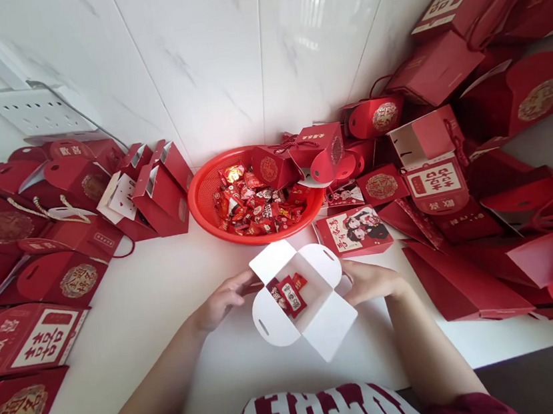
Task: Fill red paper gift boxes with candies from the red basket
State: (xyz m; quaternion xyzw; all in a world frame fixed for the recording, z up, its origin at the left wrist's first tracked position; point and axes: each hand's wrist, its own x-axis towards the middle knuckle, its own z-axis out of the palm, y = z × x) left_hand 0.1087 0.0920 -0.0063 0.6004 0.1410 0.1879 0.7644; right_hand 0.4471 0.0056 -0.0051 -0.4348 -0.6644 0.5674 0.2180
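Note:
An opened gift box [317,289] is between my hands above the white table, its white flaps spread outward. Several red-wrapped candies [291,294] lie inside it. My left hand [227,300] grips the box's left side, with some fingertips hidden behind a flap. On the opposite side, my right hand [370,281] holds the box, its fingers partly covered by the rounded flap. Just beyond the box stands a red plastic basket [194,207] with many wrapped candies [256,203] in it.
Red gift boxes [78,278] line the left side, with small red bags [161,194] near the basket. More red boxes [441,72] pile up on the right. A flat red box [355,231] with a printed couple lies right of the basket. A socket panel [38,112] is on the tiled wall.

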